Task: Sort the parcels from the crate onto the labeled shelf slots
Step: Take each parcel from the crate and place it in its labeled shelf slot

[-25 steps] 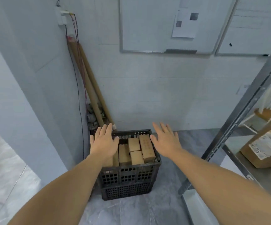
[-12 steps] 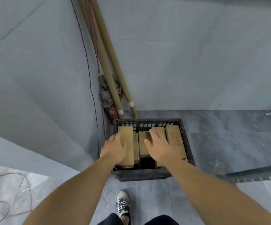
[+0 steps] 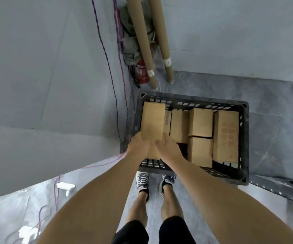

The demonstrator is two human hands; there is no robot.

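- Crate: a black slotted plastic box standing on the grey floor in a corner of the room, seen from above.
- Long parcel: a plain brown carton lying along the crate's left wall, its top raised above the cartons beside it.
- Left hand: at the parcel's near end, on the side facing the crate's left wall, with the thumb on the top face and the fingers bent down over the edge. The detail is blurred.
- Right hand: at the same near end, on the side facing the crate's middle, gripping the carton opposite the left hand. The two hands almost meet over the carton.
- Four further parcels: these fill the middle and right of the crate. The one along the right wall bears red print.
- Two cardboard tubes: they lean into the wall corner just beyond the crate's far side.
- Red fire extinguisher: it stands beyond the crate's far left corner, beside the tubes.
- Red and blue cables: these run down the wall to the left of the crate.
- Perforated metal rail: it lies by the crate's near right corner.
- Shoes: the person's feet stand just in front of the crate's near wall.
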